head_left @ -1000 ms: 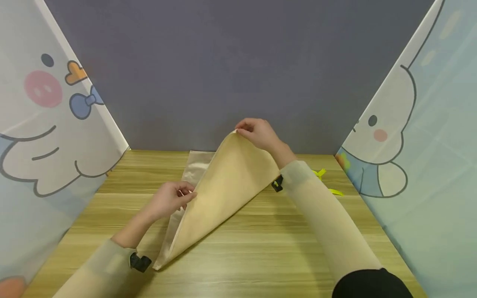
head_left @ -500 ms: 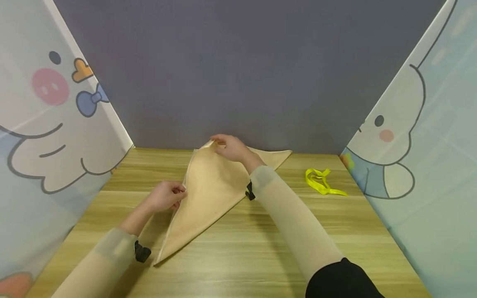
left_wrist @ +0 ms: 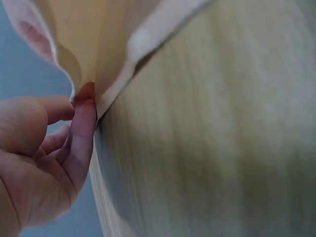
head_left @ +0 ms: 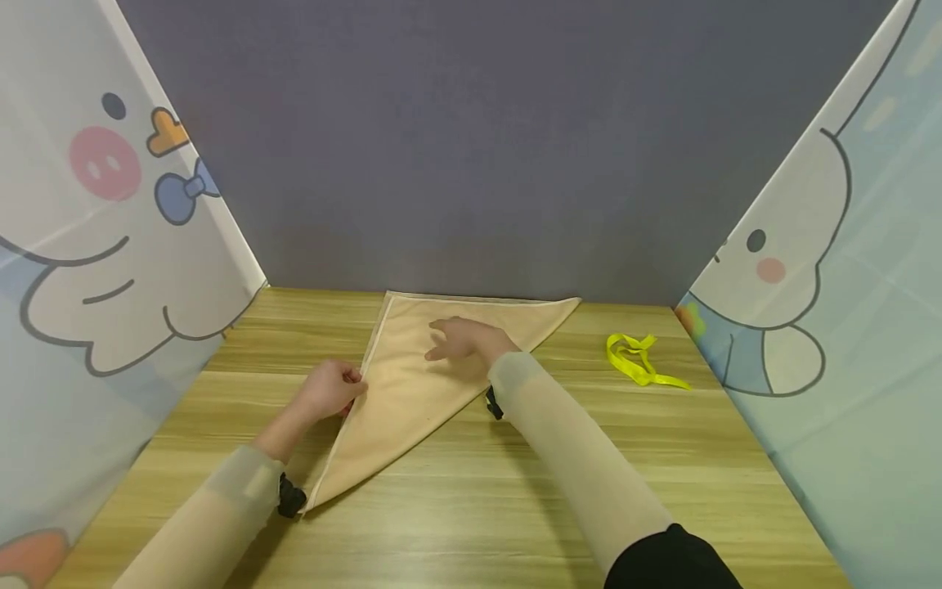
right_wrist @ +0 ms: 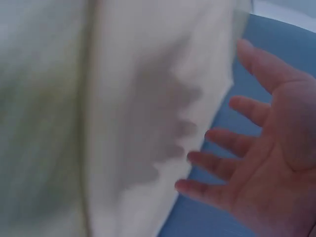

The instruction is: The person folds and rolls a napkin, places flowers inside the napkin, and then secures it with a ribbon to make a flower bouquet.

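Note:
A beige cloth (head_left: 412,401) lies folded into a triangle on the wooden table, one edge along the back wall. At its left edge my left hand (head_left: 327,390) pinches the hem between thumb and finger; in the left wrist view a finger of the left hand (left_wrist: 39,158) sits between the two layers. My right hand (head_left: 467,339) hovers over the middle of the cloth and holds nothing. Its fingers (right_wrist: 232,143) are spread in the right wrist view, casting a shadow on the pale cloth (right_wrist: 148,113).
A bright yellow ribbon (head_left: 642,372) lies loosely looped on the table (head_left: 589,491), right of the cloth. A dark grey wall (head_left: 471,147) closes off the back. Cartoon-printed panels (head_left: 780,319) stand along both sides.
The right hand brought the lifted corner left and down onto the lower layer, then let go of it. The cloth now lies flatter. The left hand keeps its pinch on the left edge.

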Demonstrator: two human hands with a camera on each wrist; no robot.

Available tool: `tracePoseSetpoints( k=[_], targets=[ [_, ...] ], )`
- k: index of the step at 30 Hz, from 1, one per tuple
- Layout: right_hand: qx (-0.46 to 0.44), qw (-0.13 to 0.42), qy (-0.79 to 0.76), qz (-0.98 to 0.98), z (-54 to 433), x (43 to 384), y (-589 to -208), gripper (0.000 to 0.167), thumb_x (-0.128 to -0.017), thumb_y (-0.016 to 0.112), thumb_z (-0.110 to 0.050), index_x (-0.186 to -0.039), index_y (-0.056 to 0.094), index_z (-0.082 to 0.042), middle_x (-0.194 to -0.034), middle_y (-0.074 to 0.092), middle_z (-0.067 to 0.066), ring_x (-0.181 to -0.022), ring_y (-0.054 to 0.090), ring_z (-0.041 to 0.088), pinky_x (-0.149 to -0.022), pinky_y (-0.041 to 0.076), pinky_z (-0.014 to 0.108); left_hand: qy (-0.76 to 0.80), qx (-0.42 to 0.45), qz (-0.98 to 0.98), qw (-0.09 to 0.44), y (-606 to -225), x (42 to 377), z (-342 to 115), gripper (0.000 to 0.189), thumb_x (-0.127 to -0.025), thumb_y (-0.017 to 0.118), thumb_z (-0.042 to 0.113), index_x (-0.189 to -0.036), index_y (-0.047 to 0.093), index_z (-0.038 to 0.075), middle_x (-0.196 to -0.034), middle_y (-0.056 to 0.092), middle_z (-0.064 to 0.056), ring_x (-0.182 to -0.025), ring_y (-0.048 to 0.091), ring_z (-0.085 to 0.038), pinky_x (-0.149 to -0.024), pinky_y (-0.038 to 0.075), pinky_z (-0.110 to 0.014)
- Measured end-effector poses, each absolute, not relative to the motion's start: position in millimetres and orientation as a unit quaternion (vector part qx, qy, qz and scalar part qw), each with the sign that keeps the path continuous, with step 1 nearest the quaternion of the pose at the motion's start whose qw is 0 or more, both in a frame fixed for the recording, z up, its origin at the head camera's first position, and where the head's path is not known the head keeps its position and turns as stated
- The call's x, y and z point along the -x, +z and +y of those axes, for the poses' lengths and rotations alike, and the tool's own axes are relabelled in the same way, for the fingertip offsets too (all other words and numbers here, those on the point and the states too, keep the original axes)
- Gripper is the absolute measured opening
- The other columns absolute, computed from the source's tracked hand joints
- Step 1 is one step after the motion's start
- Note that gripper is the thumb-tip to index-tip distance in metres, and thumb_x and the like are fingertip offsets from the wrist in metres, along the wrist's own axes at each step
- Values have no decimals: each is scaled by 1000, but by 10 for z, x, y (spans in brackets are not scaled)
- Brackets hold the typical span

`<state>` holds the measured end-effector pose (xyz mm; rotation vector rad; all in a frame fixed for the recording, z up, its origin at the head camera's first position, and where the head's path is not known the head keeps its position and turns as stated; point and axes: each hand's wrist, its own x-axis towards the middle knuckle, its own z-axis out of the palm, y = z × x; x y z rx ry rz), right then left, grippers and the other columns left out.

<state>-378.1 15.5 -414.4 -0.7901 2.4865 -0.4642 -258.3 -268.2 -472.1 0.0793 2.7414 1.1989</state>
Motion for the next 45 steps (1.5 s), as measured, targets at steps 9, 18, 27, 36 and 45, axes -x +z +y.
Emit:
tracePoseSetpoints(
  k=[9, 18, 27, 36, 45],
  targets=[
    [285, 247, -147, 914, 195, 3676, -4426, 84, -109, 59, -60, -177, 22, -28, -187, 1, 11, -173, -2, 33, -138, 5, 63, 388, -23, 918, 80, -4766, 2587, -2716, 19, -107, 67, 16, -110, 69, -2, -86, 73, -12, -65, 71, -18, -61, 62, -33],
    [283, 228, -156, 918, 176, 3677, -4513, 86, -109, 58, -60, -178, 17, -27, -186, -1, 12, -173, -4, 38, -135, 0, 69, 391, -28, 916, 82, -4772, 2578, -2743, 28, -108, 65, 16, -122, 63, -9, -97, 73, -17, -66, 71, -19, -63, 63, -35],
    [302, 221, -167, 912, 266, 3748, -4614, 91, -106, 59, -68, -178, 17, -30, -187, -1, 6, -173, -7, 31, -138, -3, 61, 383, -50, 920, 75, -4801, 2565, -2743, 24, -109, 62, 12, -129, 57, 1, -83, 69, -10, -57, 55, -14, -54, 48, -27],
    [284, 218, -154, 921, 685, 3678, -4518, 84, -106, 64, -61, -176, 27, -33, -187, 2, 9, -173, -3, 38, -135, 0, 69, 368, -66, 926, 61, -4806, 2588, -2729, 15, -111, 57, 11, -119, 66, 3, -66, 59, 0, -49, 48, -11, -48, 39, -23],
    [217, 225, -160, 936, 874, 3620, -4555, 93, -101, 68, -69, -176, 20, -42, -187, -4, 9, -170, -11, 47, -133, -2, 75, 367, -55, 926, 66, -4808, 2558, -2736, 18, -111, 55, 12, -122, 67, 3, -72, 61, -4, -52, 50, -13, -50, 43, -28]
  ],
)
